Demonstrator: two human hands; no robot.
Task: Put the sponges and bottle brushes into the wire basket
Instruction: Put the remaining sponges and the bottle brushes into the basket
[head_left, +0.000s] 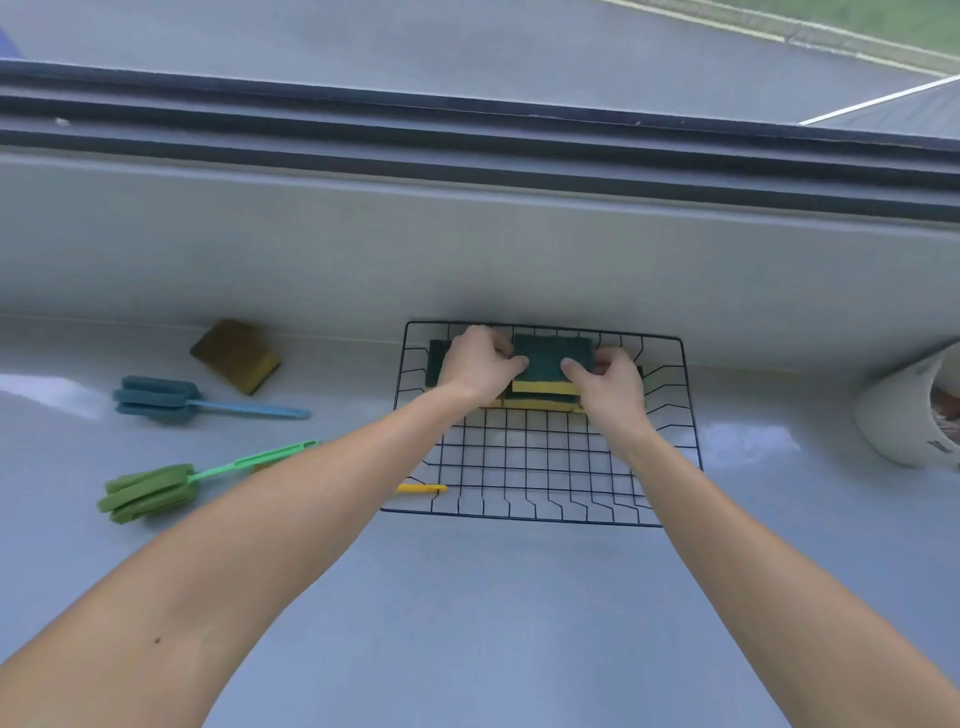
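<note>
Left hand and right hand pinch the top sponge from both ends, inside the wire basket; blue brush and green brush lie outside.

Both hands on basket's sponge

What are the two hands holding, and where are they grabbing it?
Both hands hold the top sponge of a stack in the wire basket. The left hand grips its left end and the right hand grips its right end.

Yellow brush mostly behind left forearm; white cup edge-cropped.
</note>
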